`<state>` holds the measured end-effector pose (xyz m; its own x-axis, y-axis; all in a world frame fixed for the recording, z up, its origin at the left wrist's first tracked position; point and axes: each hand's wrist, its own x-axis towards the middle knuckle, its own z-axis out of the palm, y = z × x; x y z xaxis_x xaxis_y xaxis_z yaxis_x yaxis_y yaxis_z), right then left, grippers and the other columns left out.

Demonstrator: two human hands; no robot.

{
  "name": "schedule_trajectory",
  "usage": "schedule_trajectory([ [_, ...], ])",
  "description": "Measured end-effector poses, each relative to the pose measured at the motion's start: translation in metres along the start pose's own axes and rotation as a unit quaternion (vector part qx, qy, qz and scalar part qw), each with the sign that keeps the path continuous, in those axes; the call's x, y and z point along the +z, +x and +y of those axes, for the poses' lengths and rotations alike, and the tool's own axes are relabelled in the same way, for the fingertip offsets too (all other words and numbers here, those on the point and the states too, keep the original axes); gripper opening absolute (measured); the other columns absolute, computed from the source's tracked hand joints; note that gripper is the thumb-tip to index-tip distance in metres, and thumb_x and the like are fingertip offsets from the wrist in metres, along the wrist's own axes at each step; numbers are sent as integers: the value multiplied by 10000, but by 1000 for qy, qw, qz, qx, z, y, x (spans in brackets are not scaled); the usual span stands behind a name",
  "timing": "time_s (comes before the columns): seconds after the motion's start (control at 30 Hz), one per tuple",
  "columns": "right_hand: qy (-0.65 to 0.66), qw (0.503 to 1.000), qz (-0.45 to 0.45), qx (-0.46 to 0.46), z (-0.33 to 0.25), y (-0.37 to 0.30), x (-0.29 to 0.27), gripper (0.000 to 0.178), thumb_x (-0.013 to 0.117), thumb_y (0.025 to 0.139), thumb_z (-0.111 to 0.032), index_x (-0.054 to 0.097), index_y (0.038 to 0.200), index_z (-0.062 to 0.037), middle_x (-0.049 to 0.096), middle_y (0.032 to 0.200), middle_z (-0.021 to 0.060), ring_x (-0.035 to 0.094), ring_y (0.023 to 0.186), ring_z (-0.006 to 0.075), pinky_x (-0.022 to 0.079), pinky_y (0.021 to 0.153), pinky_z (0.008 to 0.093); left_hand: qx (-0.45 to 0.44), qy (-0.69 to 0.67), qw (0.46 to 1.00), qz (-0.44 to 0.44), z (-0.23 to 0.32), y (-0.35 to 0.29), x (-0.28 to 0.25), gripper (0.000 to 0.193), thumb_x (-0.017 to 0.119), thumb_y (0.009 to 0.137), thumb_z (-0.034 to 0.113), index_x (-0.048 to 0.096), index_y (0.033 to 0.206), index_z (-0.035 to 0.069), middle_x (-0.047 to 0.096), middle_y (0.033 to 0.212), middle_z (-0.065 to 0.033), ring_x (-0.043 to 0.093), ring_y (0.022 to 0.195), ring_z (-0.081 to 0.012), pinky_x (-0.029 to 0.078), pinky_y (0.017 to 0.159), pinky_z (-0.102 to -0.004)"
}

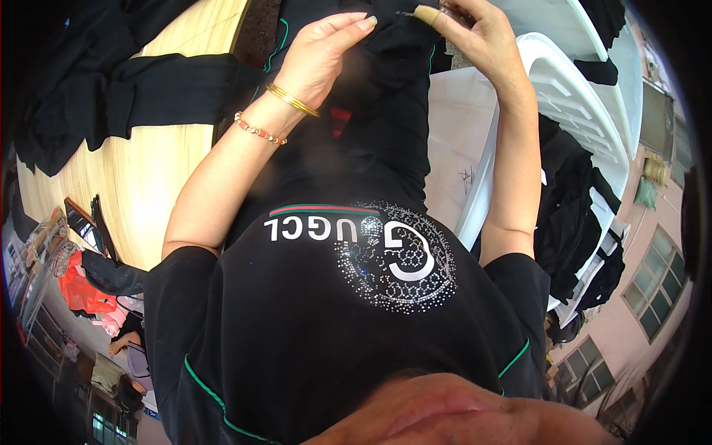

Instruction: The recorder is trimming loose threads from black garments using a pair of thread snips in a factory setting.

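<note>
My left hand (pixel 320 55) is raised over my lap at the top of the view, its thumb and fingers pressed together. Whether a thread or anything else is in that pinch is too small to tell. Opposite it, my right hand (pixel 486 41) is closed, with a tan covering (pixel 427 14) on one digit. A small dark tip pokes out there toward the left hand; its kind cannot be made out. A gap separates the two hands. Below and between them lies black cloth (pixel 378 89) with green piping, over my lap.
A pale wooden table (pixel 178 159) on the left bears black garments (pixel 174 89). To the right, a white plastic chair (pixel 549 63) stands near a heap of black garments (pixel 567 215). Another person's arm (pixel 124 343) shows at the far left, near a red bag (pixel 78 288).
</note>
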<state>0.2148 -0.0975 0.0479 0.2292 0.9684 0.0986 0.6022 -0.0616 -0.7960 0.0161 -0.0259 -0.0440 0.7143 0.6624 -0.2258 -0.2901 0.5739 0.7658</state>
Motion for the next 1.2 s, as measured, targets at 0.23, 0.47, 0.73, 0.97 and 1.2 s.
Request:
schedule_trajectory([
  [0.23,-96,982,-77,-146,-15,1,2,299,791,788,-119,721,1067,-38,555,743,88,582,689,219,458,628,323,14,13,1000,2,3,1,3,250,629,964,95,653,1186,-17,697,1134,-90,628,1107,-148,444,1017,-258],
  [0.47,-130,976,-84,-154,-15,-1,1,297,790,783,-134,723,1060,-49,554,749,87,587,687,232,463,625,329,32,89,996,0,-3,-2,4,274,620,976,115,638,1220,-8,693,1115,-54,622,1072,-102,456,961,-221],
  [0.73,-152,972,-88,-156,-3,0,5,261,776,792,-149,731,1031,-54,575,762,96,612,712,250,479,642,339,31,95,995,-13,-7,0,3,280,620,979,126,638,1225,-5,692,1099,-36,621,1039,-77,463,917,-200],
  [0.97,-32,960,-58,-273,-3,6,3,227,751,818,-129,735,1032,-56,586,760,82,600,686,226,465,616,326,23,52,998,-25,-2,1,-2,248,634,963,95,646,1190,-5,694,1096,-46,632,1037,-98,473,929,-223],
  [1.2,-29,990,51,-125,43,2,-15,328,723,868,-62,702,1194,-79,450,782,-37,412,687,65,325,590,223,-32,89,995,-37,16,-1,20,247,691,919,79,657,1152,4,704,1071,-74,656,1018,-131,496,921,-247],
])
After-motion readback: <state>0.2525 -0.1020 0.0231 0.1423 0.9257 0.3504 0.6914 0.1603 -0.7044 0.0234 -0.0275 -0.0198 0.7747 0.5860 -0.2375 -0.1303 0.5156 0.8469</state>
